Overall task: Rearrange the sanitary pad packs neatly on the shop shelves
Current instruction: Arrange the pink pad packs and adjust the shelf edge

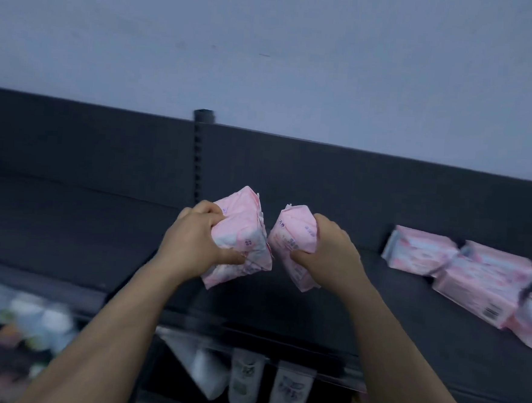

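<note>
We list a pale wall above a dark top shelf with a dark back panel, split by a slotted upright post. At the right of this shelf, a group of pink packs lies overlapping and askew; one shows a barcode, its digits too small to read. Over the middle of the shelf, the left hand grips the left pack, fingers curled over its top and thumb pressed into its lower side. The right hand grips the right pack the same way, fingers wrapped over the top and thumb beneath. We note both packs are pink, soft and tilted, just beside each other at their inner edges; we cannot tell whether they rest on the shelf. Small purple print marks both wrappers, and we find it illegible. Below, the lower shelf goods are blurred white and grey packages.
</note>
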A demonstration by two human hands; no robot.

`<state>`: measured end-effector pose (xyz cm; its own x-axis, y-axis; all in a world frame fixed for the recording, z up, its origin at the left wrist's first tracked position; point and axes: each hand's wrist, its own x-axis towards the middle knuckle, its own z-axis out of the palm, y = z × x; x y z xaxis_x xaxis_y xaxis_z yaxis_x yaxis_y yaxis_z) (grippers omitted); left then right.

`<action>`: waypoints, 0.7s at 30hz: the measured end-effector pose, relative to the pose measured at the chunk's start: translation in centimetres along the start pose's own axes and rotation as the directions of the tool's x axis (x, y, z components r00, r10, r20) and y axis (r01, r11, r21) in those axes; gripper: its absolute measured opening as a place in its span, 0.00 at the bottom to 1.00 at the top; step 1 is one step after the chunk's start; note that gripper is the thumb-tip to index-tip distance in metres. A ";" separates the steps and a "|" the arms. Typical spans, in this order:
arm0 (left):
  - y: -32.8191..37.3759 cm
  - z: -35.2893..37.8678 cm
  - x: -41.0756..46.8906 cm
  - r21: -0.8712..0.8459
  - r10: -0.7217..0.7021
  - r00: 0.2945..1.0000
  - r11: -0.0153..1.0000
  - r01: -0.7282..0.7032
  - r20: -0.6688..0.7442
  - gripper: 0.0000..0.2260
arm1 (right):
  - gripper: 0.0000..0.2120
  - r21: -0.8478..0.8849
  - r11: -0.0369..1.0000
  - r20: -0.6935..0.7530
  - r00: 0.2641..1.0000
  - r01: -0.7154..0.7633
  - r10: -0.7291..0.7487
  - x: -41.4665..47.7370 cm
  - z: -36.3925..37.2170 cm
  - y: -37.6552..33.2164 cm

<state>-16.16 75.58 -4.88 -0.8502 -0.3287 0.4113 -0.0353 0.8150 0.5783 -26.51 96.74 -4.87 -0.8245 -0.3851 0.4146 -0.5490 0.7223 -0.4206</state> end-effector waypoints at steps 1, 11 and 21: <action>-1.3 -1.6 -0.7 0.023 -0.021 1.000 1.000 0.021 -0.018 0.25 | 0.23 0.032 0.999 0.014 1.000 0.027 -0.027 0.1 1.0 -2.0; -13.8 -18.2 -10.0 0.178 -0.222 0.951 0.949 0.262 -0.216 0.32 | 0.22 0.273 0.926 0.169 0.935 0.259 -0.311 -1.4 10.7 -23.1; -22.7 -30.7 -22.1 0.231 -0.419 0.778 0.792 0.565 -0.467 0.36 | 0.23 0.450 0.769 0.270 0.752 0.453 -0.601 -6.0 19.8 -41.7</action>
<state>19.54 49.66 -5.50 -0.4014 -0.8204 0.4071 -0.6299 0.5700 0.5276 -1.40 57.58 -5.83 -0.3268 -0.8793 0.3465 -0.8580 0.1223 -0.4989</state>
